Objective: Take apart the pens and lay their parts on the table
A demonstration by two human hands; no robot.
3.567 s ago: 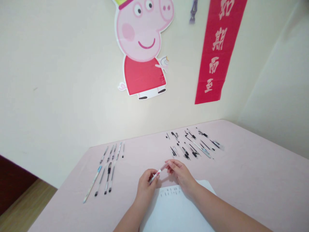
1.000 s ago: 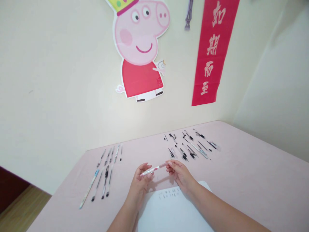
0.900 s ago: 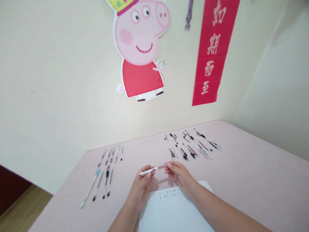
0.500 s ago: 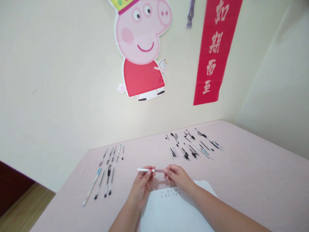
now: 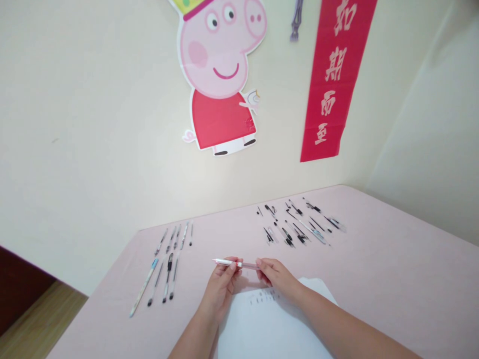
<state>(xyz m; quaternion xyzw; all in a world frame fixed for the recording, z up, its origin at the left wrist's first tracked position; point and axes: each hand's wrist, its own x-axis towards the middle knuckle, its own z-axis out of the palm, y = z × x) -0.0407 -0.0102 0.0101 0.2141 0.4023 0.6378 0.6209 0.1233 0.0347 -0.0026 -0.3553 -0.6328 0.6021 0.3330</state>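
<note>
A slim pen [image 5: 248, 266] with a white front part and a translucent pinkish barrel is held level between my two hands, above the far edge of the paper. My left hand [image 5: 222, 281] grips its white part, with the tip pointing left. The right end of the barrel is pinched in the fingers of my right hand [image 5: 277, 275], which hide that end. Below my hands lies a white sheet of paper [image 5: 269, 329] with rows of small handwritten marks near its top; my right forearm crosses over it.
On the pink table [image 5: 392, 279], several pens stand in two neat rows at left, among them a blue-capped pen [image 5: 144, 286] and a black-grip pen [image 5: 167, 276]. At the back right lie several scattered black pens and parts [image 5: 299, 232]. A wall [image 5: 112, 149] rises behind.
The pen's white tip has risen slightly, so the pen now tilts a little down to the right. My right hand has shifted slightly right. Both hands keep their hold.
</note>
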